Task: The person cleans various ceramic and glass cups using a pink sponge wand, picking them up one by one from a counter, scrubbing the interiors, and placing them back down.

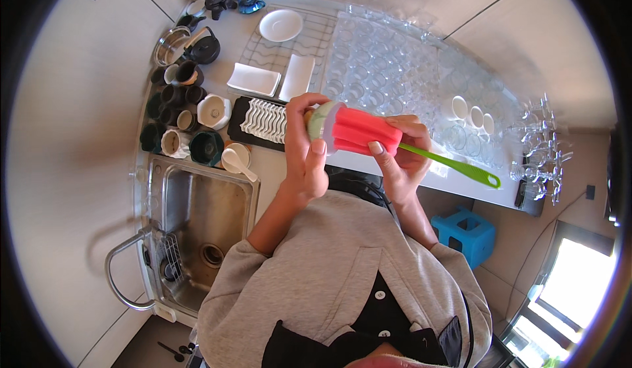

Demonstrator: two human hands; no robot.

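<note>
In front of my chest, my left hand grips a pale green cup with a whitish rim. The cup lies on its side, its mouth facing right. My right hand holds the pink sponge head of a cup brush, thumb below and fingers behind and above. The sponge's left end meets the cup's mouth; whether some of it sits inside, I cannot tell. From the sponge the green plastic handle slants down to the right, free of my fingers.
A steel sink with a curved faucet is at the left. Dark cups, a teapot and white dishes crowd the counter. Rows of glasses fill the right. A blue stool stands below.
</note>
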